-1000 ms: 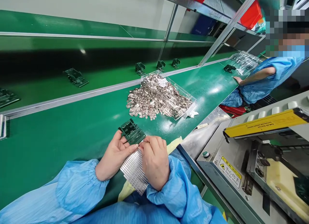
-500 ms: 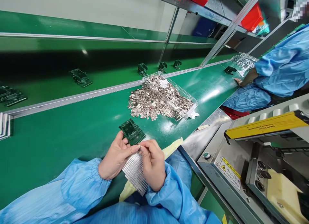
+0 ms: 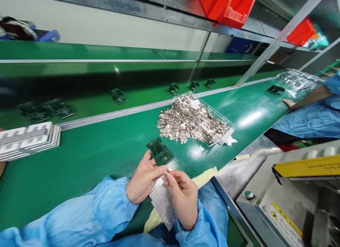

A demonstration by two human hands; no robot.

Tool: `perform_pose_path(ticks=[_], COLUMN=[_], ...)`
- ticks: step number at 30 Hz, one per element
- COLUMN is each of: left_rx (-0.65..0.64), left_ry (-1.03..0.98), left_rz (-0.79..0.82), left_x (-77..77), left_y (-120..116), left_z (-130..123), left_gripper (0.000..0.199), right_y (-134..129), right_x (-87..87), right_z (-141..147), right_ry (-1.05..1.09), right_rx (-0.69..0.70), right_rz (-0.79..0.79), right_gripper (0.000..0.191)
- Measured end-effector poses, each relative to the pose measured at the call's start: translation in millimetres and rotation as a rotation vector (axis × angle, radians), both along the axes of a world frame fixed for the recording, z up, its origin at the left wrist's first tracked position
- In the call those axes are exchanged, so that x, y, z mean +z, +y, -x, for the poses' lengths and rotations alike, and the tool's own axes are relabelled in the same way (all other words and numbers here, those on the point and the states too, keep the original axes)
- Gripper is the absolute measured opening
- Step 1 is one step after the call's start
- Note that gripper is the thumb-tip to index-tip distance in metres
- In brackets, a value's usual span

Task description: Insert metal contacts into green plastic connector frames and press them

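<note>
My left hand (image 3: 143, 179) is closed on a green circuit board (image 3: 160, 151), fingers behind it and thumb stretched towards its near edge. My right hand (image 3: 184, 197) pinches with thumb and forefinger right beside the left thumb tip; what it grips is too small to make out. Below both hands hangs a silvery sheet (image 3: 162, 201) marked in a grid of small rectangles, partly covered by the right fingers; what supports it is hidden. Beyond the board, a heap of small metal pieces (image 3: 183, 121) spills out of a tilted clear plastic tray (image 3: 221, 120) onto the green bench.
Stacked white trays (image 3: 32, 140) stand at the left. Several circuit boards (image 3: 119, 96) lie along the green strip behind the rail. At the right is a grey machine (image 3: 262, 190) with a yellow bar (image 3: 308, 167). A co-worker's hand (image 3: 289, 103) rests on the far bench.
The view has swung left, so the scene sits further right and the white tray stack shows more fully. Both hands keep their hold, close together; the board looks slightly turned.
</note>
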State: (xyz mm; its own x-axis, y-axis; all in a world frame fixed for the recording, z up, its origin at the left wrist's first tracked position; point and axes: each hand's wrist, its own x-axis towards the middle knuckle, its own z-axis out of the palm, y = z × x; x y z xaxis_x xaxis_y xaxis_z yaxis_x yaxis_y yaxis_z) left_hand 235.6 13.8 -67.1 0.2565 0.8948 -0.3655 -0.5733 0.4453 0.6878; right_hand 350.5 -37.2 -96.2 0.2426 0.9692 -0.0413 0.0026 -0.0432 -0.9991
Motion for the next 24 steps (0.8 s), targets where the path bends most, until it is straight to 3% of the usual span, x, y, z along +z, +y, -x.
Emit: perform_pose_path(ticks=[3, 8, 13, 17, 24], left_rx=[0.008, -0.006, -0.093, -0.117, -0.136], left_ry=[-0.008, 0.080, 0.092, 0.126, 0.138], left_rz=[-0.135, -0.202, -0.368, -0.425, -0.497], left_x=[-2.3, -15.3, -25.9, -31.3, -41.5], left_y=[-2.6, -2.3, 4.2, 0.3, -3.4], left_z=[-2.2, 1.7, 9.7, 11.8, 12.8], left_gripper=[0.064, 0.062, 0.051, 0.052, 0.053], right_y=[0.0, 2.3, 6.7, 3.2, -2.7], right_x=[4.3, 13.8, 28.7, 40.1, 38.6], right_z=[-0.5, -14.4, -39.8, -33.2, -19.5], right_ry=[0.012, -0.030, -0.418, -0.706, -0.641], right_rx=[-0.070, -0.070, 0.125, 0.253, 0.175], right_rz=[-0.036, -0.060, -0.133, -0.284, -0.270], right_gripper=[0.024, 0.023, 0.014, 0.011, 0.012])
